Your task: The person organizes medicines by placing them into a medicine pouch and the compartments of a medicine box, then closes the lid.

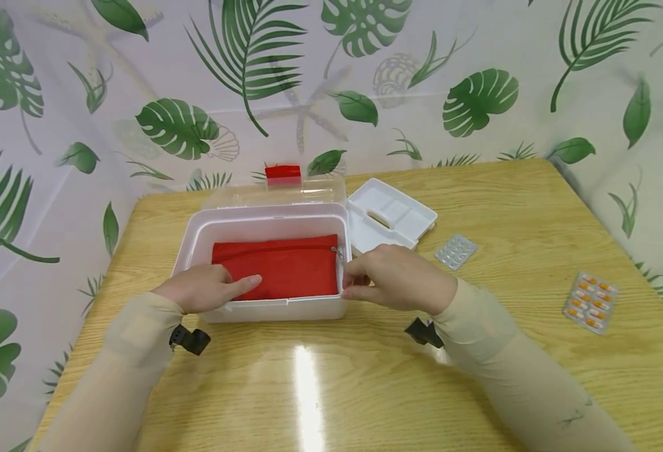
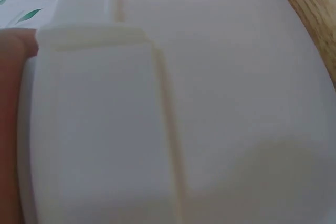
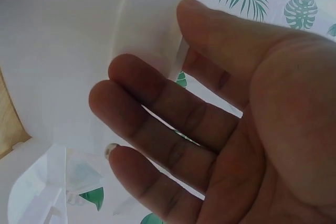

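Observation:
A white plastic box (image 1: pixel 264 312) stands on the table with its see-through lid (image 1: pixel 235 196) tipped back. Inside lies a flat red zip pouch (image 1: pixel 292 273), its zipper pull near the right end. My left hand (image 1: pixel 206 289) reaches over the box's front left corner, thumb straight across the pouch; its other fingers are mostly hidden. At the front right corner, my right hand (image 1: pixel 396 276) holds the rim between thumb and fingers. In the right wrist view the bent fingers (image 3: pixel 136 114) lie along the box's outer wall, with the thumb up by the rim.
Behind my right hand, a white divided tray (image 1: pixel 402 210) with a handle slot leans beside the box. One silver blister pack (image 1: pixel 456 252) lies near it. Another blister pack with orange-and-white capsules (image 1: pixel 591 302) is farther right. Leaf-patterned cloth (image 1: pixel 410 119) hangs behind the wooden table (image 1: pixel 377 376).

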Tool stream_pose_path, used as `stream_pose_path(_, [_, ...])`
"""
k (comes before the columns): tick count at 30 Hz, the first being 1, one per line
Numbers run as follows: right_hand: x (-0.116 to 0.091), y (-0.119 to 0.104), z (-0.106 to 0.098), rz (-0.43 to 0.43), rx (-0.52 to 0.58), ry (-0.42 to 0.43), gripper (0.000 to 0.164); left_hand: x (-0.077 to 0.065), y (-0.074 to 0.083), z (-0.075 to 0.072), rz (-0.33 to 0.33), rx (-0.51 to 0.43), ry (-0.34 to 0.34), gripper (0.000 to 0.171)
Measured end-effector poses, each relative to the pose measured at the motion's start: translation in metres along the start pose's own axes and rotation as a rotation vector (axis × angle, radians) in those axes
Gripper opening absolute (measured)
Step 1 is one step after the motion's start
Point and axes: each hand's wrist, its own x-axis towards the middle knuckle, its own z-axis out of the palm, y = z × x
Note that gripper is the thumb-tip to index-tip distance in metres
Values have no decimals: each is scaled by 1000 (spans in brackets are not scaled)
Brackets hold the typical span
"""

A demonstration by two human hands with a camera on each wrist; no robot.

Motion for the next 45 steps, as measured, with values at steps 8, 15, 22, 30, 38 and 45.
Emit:
stream_pose_path(8, [-2, 2, 2, -17, 8, 24, 12, -3, 3, -3, -16, 3, -9, 85])
stream_pose_path(15, [-8, 18, -4, 0, 163, 15, 22, -3, -1, -1, 42, 0, 3, 74])
stream_pose_path(22, [1, 72, -20, 373, 14, 94, 23, -7, 6, 8, 241, -86, 214, 54])
stream_pose_path(30, [37, 123, -9, 574, -157, -60, 34, -16, 49, 23, 507, -8, 408, 43])
stream_pose_path(38, [32, 139, -13, 567, -131, -17, 18, -2, 72, 52, 749, 71, 595, 6])
stream_pose_path(45, [-8, 131, -74, 634, -74, 116, 31, 4, 80, 60, 831, 78, 719, 4])
